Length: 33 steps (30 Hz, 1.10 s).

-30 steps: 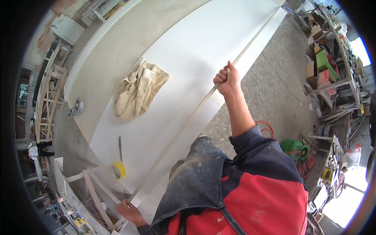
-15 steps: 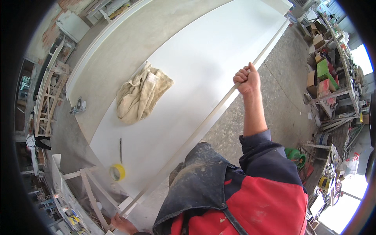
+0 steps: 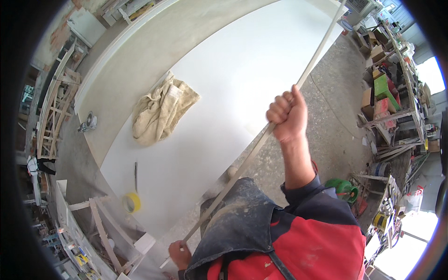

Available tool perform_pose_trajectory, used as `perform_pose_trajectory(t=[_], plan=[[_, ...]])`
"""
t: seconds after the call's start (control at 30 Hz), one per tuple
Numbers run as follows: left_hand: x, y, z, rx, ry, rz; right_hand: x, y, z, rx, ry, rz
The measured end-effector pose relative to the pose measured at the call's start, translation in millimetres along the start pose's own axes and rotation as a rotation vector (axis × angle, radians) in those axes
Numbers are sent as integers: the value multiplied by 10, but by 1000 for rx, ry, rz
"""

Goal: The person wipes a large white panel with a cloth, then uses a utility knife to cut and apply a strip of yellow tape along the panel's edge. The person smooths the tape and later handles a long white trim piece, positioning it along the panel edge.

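A long, narrow, pale strip (image 3: 254, 151) runs diagonally from beside my body to the far right. My right hand (image 3: 288, 114) is closed round it near the middle, thumb along its top. Close to the lower end, my left hand (image 3: 179, 255) is also closed on the strip. Under its far half is a large white sheet (image 3: 224, 79) with a curved far edge; the near half passes over the floor and in front of my apron. On the sheet lie a crumpled beige cloth (image 3: 161, 112), a roll of yellow tape (image 3: 131, 202) and a thin dark tool (image 3: 136, 176).
A small grinder-like power tool (image 3: 88, 122) sits on the beige surface (image 3: 112, 98) beyond the sheet. Shelving with boxes (image 3: 385, 88) lines the right side, and a green gas cylinder (image 3: 343, 189) stands near my right elbow. Wooden frames (image 3: 100, 228) stand at lower left.
Both hands have brought the strip off the sheet's near edge and closer to my body. My left hand moved right and upward in view; my right came slightly lower and left.
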<state>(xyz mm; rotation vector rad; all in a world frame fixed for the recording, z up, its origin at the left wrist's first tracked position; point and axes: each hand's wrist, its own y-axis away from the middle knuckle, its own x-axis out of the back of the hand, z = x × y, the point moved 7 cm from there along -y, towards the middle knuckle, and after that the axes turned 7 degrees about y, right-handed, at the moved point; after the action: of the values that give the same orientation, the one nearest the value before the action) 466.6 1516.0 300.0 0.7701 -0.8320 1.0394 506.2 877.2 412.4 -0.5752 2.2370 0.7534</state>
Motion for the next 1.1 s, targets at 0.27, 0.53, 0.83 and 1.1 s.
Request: perform_pose_trajectory(t=[0.27,0.53,0.83,1.1], plan=[[-513,-340,1018,-155,230,29,-176,983,554,-155,14,-142],[-801,328,94,-234,30,238,-19,1057,-1017,187,218,-67],[-934,1033,-2173,0,-176,330,385,1031,-4795,334,296,-72],[-1196,949,-1564,82,-219,231,738,1358,-6421,492,304,-188]])
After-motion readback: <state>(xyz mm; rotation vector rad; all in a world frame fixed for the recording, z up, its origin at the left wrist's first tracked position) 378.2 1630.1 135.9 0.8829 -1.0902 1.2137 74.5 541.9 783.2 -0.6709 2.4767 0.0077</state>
